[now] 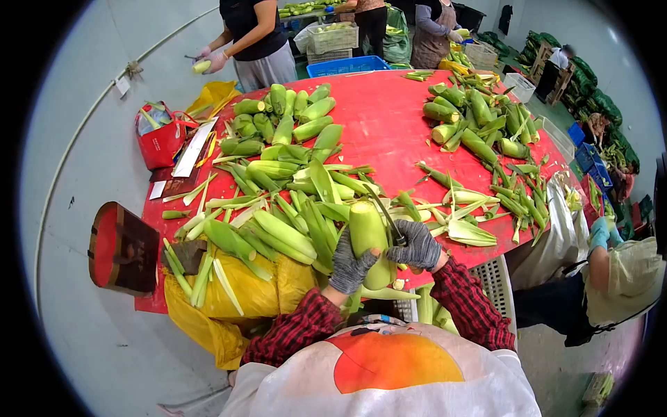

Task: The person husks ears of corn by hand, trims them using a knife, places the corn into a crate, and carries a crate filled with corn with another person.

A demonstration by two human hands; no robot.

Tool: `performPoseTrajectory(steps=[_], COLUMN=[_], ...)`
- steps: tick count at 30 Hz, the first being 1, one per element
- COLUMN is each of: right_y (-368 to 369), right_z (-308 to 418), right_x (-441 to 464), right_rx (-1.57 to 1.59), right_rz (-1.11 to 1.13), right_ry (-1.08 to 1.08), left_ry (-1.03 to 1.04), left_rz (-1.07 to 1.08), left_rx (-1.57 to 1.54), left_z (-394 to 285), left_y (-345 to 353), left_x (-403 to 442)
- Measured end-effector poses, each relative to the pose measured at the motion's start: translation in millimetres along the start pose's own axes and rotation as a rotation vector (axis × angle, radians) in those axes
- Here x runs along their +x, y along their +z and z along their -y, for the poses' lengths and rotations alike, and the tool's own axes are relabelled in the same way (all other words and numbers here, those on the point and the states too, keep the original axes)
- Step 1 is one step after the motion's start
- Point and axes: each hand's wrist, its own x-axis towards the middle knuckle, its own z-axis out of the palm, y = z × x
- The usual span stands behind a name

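My left hand (351, 265), in a grey knit glove with bare fingertips, is closed around the lower left side of an ear of corn (367, 233). The ear stands nearly upright in its pale green husk, its cut end facing up. My right hand (418, 246), gloved the same way, is closed on the dark handle of a knife (383, 210). Its thin curved blade points up and left beside the ear's top, and my right thumb lies against the husk. Loose husk leaves (281, 233) and more ears surround both hands on the red table (379, 139).
Unpeeled ears (285, 115) are piled at the far left, others (479, 108) at the far right. A yellow sack (236, 292) and a paper bag (125, 247) stand left; a white crate (495, 278) is below the right edge. Co-workers stand across the table and at my right.
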Motion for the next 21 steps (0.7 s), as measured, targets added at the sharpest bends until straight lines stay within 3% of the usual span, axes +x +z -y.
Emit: performPoseTrajectory(steps=[5,7,9,12,14,21], right_y=[1.8,5.7,3.5,5.2,4.2,17.7], right_z=[-4.4,-5.7,-12.6,-13.4,-6.0,1.2], right_x=[1.6,1.1,0.5,-1.6,-7.2,-4.8], right_rx=[-0.076,0.168,0.054,0.094,0.382,0.606], right_rz=[0.025,0.004,0.064,0.071,0.144,0.089], right_ry=[0.010,0.007,0.032,-0.032,0.377,0.351], left_ry=[0.006,0.004,0.000,-0.108,-0.192,-0.486], left_rz=[0.120,0.153,0.184,0.260,0.361,0.391], left_rx=[0.026,-0.010,-0.047,-0.188,-0.186,-0.724], left_z=[-5.5,-0.1,-3.8,-8.3,3.7,29.9], left_y=[-12.2,-15.1,-16.9,-22.6,-29.3,-34.4], left_x=[2.6,4.8,5.9,4.7,3.9,3.7])
